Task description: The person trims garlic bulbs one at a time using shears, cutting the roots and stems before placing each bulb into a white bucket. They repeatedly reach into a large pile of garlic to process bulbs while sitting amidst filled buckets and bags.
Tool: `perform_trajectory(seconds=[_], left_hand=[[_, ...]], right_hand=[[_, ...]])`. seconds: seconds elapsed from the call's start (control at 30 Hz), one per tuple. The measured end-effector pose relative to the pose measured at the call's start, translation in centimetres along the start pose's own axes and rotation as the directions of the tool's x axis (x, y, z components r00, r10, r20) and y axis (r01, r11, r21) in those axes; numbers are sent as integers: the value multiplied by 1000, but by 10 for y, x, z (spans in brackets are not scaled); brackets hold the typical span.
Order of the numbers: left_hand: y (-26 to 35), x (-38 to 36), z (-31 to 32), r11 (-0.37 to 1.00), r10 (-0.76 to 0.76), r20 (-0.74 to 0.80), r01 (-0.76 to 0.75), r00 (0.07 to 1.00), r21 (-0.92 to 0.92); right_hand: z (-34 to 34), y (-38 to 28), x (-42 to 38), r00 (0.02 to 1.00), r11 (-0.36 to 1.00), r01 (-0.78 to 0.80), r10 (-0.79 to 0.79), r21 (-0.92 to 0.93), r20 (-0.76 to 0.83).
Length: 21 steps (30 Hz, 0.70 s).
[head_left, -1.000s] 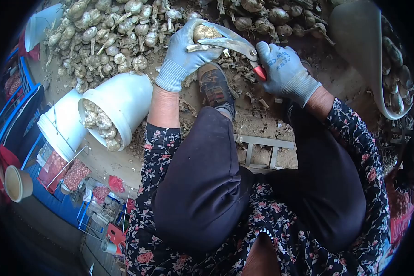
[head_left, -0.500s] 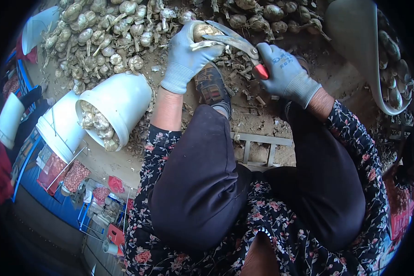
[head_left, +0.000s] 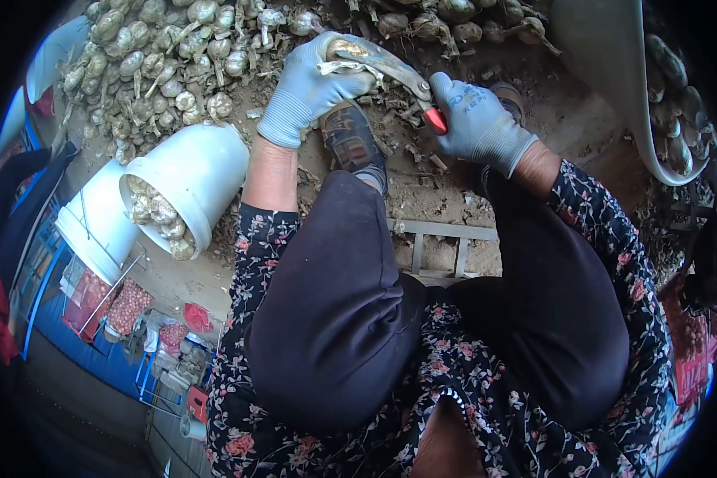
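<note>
My left hand (head_left: 307, 86), in a grey-blue glove, is closed around a garlic bulb (head_left: 343, 46); its fingers hide much of it. My right hand (head_left: 476, 115), gloved alike, grips pruning shears (head_left: 402, 70) by red handles. The blades lie across the bulb beside my left fingers, nearly together. Whether they cut into anything cannot be made out. Dry stem scraps (head_left: 406, 135) litter the ground below both hands.
A heap of garlic bulbs (head_left: 163, 80) spreads at the upper left. A tipped white bucket (head_left: 207, 159) holds garlic, with another white bucket (head_left: 95, 219) beside it. At the upper right stands a large white container (head_left: 605, 56). A metal frame (head_left: 446, 231) lies between my legs.
The shear blades, apart at the bulb before, have come closer together. Both hands appear slightly further left and up, and the whole view has shifted too.
</note>
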<state>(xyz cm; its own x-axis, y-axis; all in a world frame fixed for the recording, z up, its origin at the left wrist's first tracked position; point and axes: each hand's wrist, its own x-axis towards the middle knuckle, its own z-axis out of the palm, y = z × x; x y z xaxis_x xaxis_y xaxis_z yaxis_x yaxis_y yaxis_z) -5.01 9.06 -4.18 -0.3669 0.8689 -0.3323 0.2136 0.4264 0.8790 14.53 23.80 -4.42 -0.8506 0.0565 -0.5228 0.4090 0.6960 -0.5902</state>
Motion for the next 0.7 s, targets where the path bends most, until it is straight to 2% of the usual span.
perform_trajectory(seconds=[0.03, 0.1, 0.13, 0.17, 0.23, 0.27, 0.3, 0.37, 0.4, 0.43, 0.5, 0.53, 0.57, 0.63, 0.67, 0.7], left_hand=[[1, -1, -3, 1000, -4, -1, 4, 1000, 0], [3, -7, -8, 943, -130, 186, 179, 974, -281], [13, -10, -17, 896, -142, 283, 245, 948, -370], [8, -15, -19, 892, -150, 283, 254, 947, -375], [-1, -16, -24, 753, 69, 483, 272, 873, -599], [-2, -23, -20, 659, 20, 442, 321, 897, -681], [-5, -24, -18, 670, 24, 433, 307, 901, -676], [-10, -24, -10, 775, -168, 190, 249, 967, -581], [-9, -23, -7, 813, -169, 138, 217, 976, -540], [-9, -23, -6, 814, -169, 136, 216, 976, -540], [-8, -22, -5, 908, -164, 44, 169, 985, -384], [-11, -20, -5, 960, -118, 10, 117, 993, -254], [-12, -21, -5, 959, -121, 12, 120, 993, -256], [-5, -19, -4, 991, -26, -39, 31, 999, 131], [-16, -16, -1, 999, -34, -48, 34, 998, 6], [-13, -17, 1, 999, -35, -47, 35, 998, 6]], right_hand=[[0, 1, 0, 1000, 1000, 2, -2, 1, 2], [4, 2, -7, 996, 996, 69, -66, 49, -63], [5, 4, -7, 997, 998, 67, -66, 19, -35], [2, 5, -9, 995, 996, 92, -93, -19, -21], [1, 12, -7, 991, 969, -116, 126, 218, -32], [-1, 17, -11, 981, 975, -86, 119, 204, -154], [-2, 20, -13, 980, 977, -73, 107, 200, -169], [-2, 20, -21, 973, 953, -79, 138, 293, -185], [-10, 13, -22, 983, 946, -160, 179, 283, -44], [-7, 13, -21, 983, 946, -158, 177, 282, -44], [2, 14, -18, 986, 981, 62, -32, 182, -163], [2, 11, -16, 968, 987, 124, -98, 103, -230], [1, 6, -13, 969, 987, 123, -96, 105, -226], [-7, -4, -5, 981, 993, 94, -105, -77, -162], [-5, -3, -3, 990, 998, 63, -63, -2, -124], [-4, -3, -2, 990, 998, 63, -62, -1, -123]])
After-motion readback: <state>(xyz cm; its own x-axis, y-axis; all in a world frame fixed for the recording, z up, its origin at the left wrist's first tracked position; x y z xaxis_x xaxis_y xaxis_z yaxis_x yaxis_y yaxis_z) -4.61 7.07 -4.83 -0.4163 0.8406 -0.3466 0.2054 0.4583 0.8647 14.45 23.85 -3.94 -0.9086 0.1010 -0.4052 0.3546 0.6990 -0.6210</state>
